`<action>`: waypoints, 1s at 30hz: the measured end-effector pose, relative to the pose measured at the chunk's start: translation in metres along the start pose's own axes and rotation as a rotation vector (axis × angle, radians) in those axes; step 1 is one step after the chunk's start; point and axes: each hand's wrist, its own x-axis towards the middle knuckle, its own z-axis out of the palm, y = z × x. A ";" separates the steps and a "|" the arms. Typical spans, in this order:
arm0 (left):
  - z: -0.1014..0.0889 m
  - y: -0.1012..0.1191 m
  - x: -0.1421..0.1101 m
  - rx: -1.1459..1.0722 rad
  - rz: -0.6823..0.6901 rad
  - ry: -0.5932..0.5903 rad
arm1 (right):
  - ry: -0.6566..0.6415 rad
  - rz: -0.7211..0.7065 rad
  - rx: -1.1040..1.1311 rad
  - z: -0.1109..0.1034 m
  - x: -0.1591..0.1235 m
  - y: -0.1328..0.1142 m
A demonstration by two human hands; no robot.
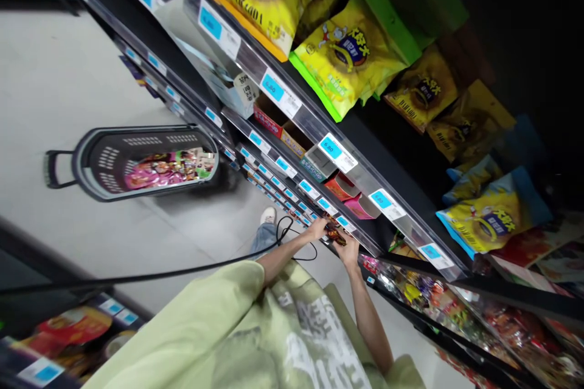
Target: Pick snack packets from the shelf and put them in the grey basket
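Observation:
Both my hands reach down to a low shelf (292, 197) of a shop rack. My left hand (317, 228) and my right hand (349, 249) are closed on the two ends of a small dark red and orange snack packet (335, 234) at the shelf's front edge. The fingers are small in the picture, and their grip looks like a pinch. My pale green sleeves and printed shirt (274, 328) fill the lower middle. A black cable (182, 270) runs across my left arm.
A grey wheeled shopping basket (132, 161) with bright snack packs inside stands on the light floor to the left. Yellow snack bags (347, 55) fill the upper shelves, with blue price tags (331, 149) along the rails. My shoe (268, 216) is below the rack.

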 end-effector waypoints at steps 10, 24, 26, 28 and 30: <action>0.004 -0.019 0.003 0.035 -0.114 0.009 | 0.202 0.108 -0.123 0.023 -0.011 0.019; -0.006 -0.035 0.013 0.048 -0.015 -0.055 | 0.348 0.183 -0.034 0.045 0.000 0.020; -0.004 -0.033 0.015 -0.002 -0.035 -0.026 | 0.329 0.184 -0.066 0.046 0.005 0.020; 0.002 -0.028 0.015 -0.057 -0.081 0.007 | 0.318 0.181 -0.112 0.045 0.010 0.022; 0.013 -0.021 0.012 -0.103 -0.156 0.047 | 0.314 0.172 -0.151 0.044 0.013 0.024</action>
